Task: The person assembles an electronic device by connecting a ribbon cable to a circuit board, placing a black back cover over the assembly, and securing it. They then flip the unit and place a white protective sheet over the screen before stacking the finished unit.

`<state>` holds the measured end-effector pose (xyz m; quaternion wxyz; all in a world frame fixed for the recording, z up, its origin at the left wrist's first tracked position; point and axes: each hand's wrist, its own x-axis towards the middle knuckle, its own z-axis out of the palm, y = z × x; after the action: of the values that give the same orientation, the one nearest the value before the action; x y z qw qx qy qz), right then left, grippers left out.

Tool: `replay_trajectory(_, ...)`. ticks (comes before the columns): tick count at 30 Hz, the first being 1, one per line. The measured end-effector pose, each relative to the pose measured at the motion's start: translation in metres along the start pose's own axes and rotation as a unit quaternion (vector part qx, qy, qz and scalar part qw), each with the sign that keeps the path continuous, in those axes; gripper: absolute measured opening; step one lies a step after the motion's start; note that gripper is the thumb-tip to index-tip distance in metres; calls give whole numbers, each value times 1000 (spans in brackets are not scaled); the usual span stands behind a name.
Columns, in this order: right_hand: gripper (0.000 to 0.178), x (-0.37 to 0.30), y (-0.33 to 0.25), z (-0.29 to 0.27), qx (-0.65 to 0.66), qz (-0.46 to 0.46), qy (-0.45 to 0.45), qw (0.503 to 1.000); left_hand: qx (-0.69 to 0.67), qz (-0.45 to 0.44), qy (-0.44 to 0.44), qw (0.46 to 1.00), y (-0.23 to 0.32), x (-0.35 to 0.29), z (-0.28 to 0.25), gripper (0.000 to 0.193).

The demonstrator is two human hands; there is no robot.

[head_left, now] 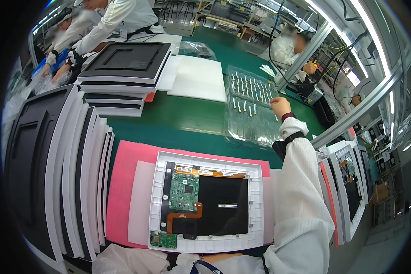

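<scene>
Strips in tray: thin pale cable strips (250, 111) look very light, bendable and easily creased; best pinched singly by one end, clear of any contacts.
Tray: clear plastic trays (246, 130) holding them lie near the right edge of the green worktop (187, 130); likely thin, slick and flexible.
Right grip: the right grip (281, 107) is over the trays' right side with bent fingers; whether it pinches a strip cannot be made out.
Left grip: only a sliver of the left grip (212, 258) shows by the near edge; its hold is hidden.
Framed panel: the white-framed panel assembly (255, 201) lies flat at the worktop's near edge, on pink (121, 196) and white (141, 196) foam sheets; probably stiff, fairly heavy and fragile, so take two opposite sides of the frame.
Panel's look: ribbed white border, glossy black middle, green circuit board (178, 201) at left, smaller board (162, 240) at its near-left corner.
Orange flex cable: a bent orange flex cable (182, 215) seems delicate; keep fingers off.
</scene>
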<state>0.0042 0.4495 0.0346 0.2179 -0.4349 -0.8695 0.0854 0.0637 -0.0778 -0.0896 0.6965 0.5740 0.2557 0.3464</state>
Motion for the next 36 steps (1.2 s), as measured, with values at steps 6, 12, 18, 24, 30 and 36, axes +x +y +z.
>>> replay_trajectory(6,16,-20,25,61,45,55,14,997,-11,-10,-11,1000,-2,1,-6,27)
replay_trajectory(12,22,-19,32,91,24,89,28,995,-16,-16,-13,1000,-4,3,-10,27)
replay_trajectory(18,38,-14,32,93,37,126,35,991,-28,-24,-17,999,-6,5,-15,27)
replay_trajectory(24,39,-17,19,87,16,128,-2,992,-31,-28,-14,999,-9,7,-14,26)
replay_trajectory(30,29,-14,30,91,25,132,14,991,-29,-29,-19,999,-9,7,-13,26)
replay_trajectory(36,27,-10,41,100,50,122,28,991,-16,-21,-10,1000,-7,7,-11,25)
